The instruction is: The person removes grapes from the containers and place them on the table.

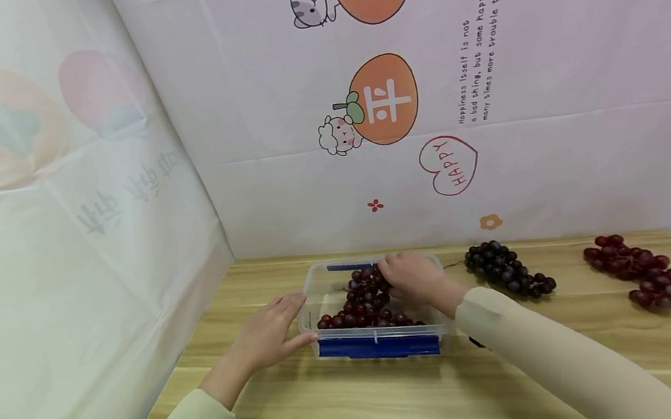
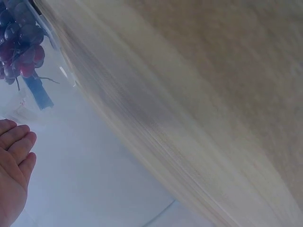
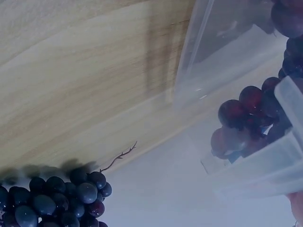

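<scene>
A clear plastic container [image 1: 373,333] with blue clips stands on the table. Inside it lies a bunch of red grapes [image 1: 362,306], seen through the plastic in the right wrist view. My right hand [image 1: 416,280] reaches over the container's right side with curled fingers and grips the bunch near its upper end; its fingertips are partly hidden. At the container's left side my left hand [image 1: 272,333] rests with fingers extended and thumb along the front corner, holding nothing. In the left wrist view, its fingers look straight and side by side.
A bunch of black grapes [image 1: 508,270] lies to the right of the container, its thin stem pointing left. Farther right is another bunch of red grapes [image 1: 636,267]. A white printed cloth [image 1: 307,192] hangs behind the wooden table [image 1: 364,413], and a white sheet [image 1: 66,312] closes the left side.
</scene>
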Action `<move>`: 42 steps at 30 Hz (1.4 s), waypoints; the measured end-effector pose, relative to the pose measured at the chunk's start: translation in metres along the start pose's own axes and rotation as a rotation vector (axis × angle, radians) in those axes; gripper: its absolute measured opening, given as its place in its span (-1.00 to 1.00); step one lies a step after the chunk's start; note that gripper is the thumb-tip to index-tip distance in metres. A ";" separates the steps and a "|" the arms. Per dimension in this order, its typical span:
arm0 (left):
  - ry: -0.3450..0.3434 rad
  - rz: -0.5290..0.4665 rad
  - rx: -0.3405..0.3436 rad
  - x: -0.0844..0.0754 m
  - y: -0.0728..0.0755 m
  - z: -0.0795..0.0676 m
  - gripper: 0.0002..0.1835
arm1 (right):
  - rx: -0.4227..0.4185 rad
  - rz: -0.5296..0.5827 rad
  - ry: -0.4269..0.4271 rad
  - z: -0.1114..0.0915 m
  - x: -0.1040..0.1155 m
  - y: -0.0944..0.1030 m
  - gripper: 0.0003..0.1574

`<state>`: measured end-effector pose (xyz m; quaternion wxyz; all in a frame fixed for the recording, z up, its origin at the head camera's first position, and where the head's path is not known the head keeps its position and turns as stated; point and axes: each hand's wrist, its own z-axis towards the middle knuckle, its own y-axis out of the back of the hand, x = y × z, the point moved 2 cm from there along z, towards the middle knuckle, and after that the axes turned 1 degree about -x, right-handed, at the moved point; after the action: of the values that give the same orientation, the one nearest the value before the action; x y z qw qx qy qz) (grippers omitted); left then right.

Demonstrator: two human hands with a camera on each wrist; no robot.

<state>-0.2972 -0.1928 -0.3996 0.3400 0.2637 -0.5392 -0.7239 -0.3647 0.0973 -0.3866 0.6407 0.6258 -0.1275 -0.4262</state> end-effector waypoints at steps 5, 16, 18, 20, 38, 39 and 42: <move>-0.001 0.004 0.001 0.000 0.000 0.000 -0.14 | -0.081 0.042 -0.036 -0.004 -0.002 0.005 -0.50; -0.003 0.012 0.011 -0.001 0.001 0.000 -0.13 | -0.288 0.058 -0.024 -0.008 -0.008 0.012 -0.46; -0.006 0.014 0.009 -0.001 0.000 0.000 -0.13 | -0.321 0.037 -0.016 -0.009 -0.009 0.014 -0.45; -0.008 0.018 0.008 -0.001 0.000 0.000 -0.13 | -0.358 0.009 -0.006 -0.010 -0.010 0.014 -0.45; -0.002 0.012 -0.001 0.000 -0.001 -0.002 -0.13 | -0.655 -0.067 0.069 -0.016 -0.015 0.024 -0.43; -0.002 0.012 -0.002 0.000 0.000 -0.002 -0.13 | -0.666 -0.067 0.070 -0.016 -0.016 0.024 -0.44; -0.001 0.013 -0.002 0.000 0.000 -0.002 -0.13 | -0.689 -0.064 0.077 -0.018 -0.016 0.025 -0.43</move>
<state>-0.2955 -0.1937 -0.4005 0.3447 0.2597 -0.5403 -0.7223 -0.3524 0.1177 -0.3614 0.8048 0.3921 0.0680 -0.4403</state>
